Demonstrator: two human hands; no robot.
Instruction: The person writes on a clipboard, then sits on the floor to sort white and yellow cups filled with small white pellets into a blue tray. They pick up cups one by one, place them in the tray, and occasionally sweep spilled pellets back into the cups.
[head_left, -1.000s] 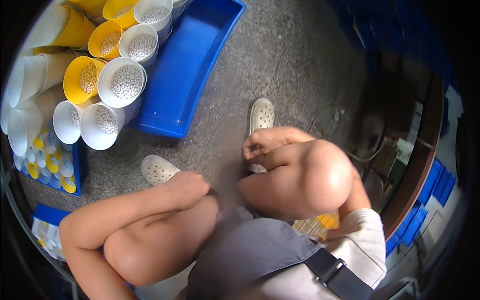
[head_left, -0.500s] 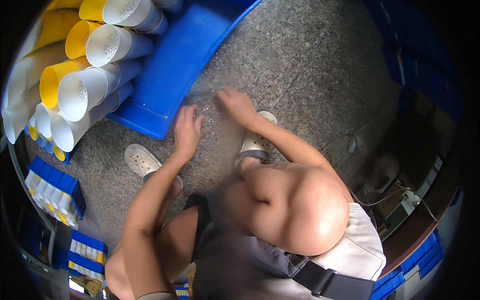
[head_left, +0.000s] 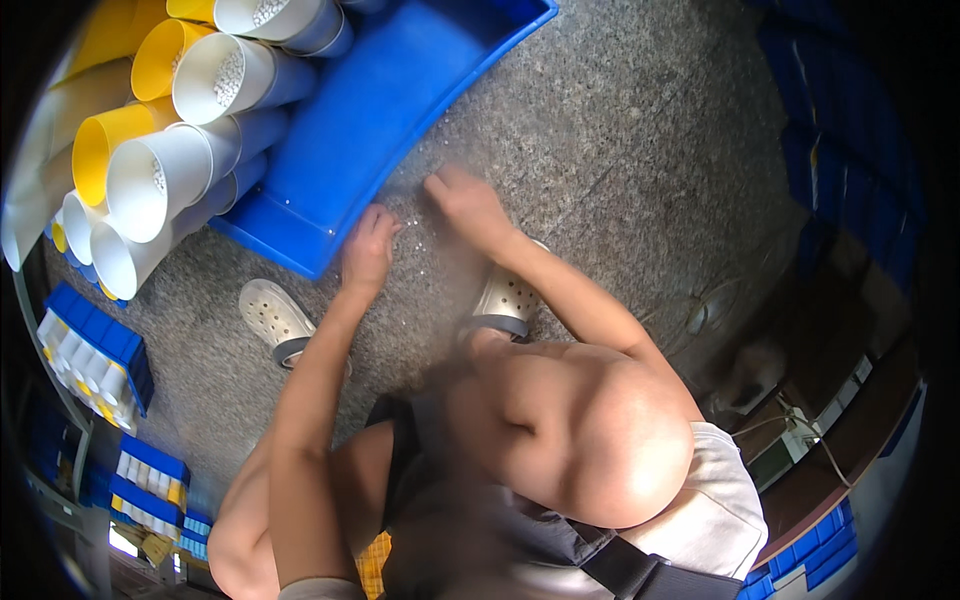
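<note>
Low over the speckled grey floor (head_left: 600, 190), both of my hands work near scattered small white pellets (head_left: 418, 238). My left hand (head_left: 368, 252) is beside the near corner of a blue plastic tray (head_left: 335, 130). Its fingers are curled together toward the thumb, and anything in them is too small to make out. Farther right, my right hand (head_left: 470, 207) reaches in with fingers bent down at the floor, close to the tray's right edge. Its fingertips are closed and partly hidden, so what they hold does not show. A few white specks lie in the tray.
Stacked white tubes (head_left: 148, 185) and yellow tubes (head_left: 105, 150), some filled with white pellets, stand left of the tray. Blue racks of tubes (head_left: 95, 350) are at the lower left. My shoes (head_left: 275, 318) flank the work spot. A cable (head_left: 820, 440) hangs at the right.
My left hand's fingers have drawn together from a looser spread. The right hand has shifted slightly left. The tray and tubes sit a little differently in view as my head moved.
</note>
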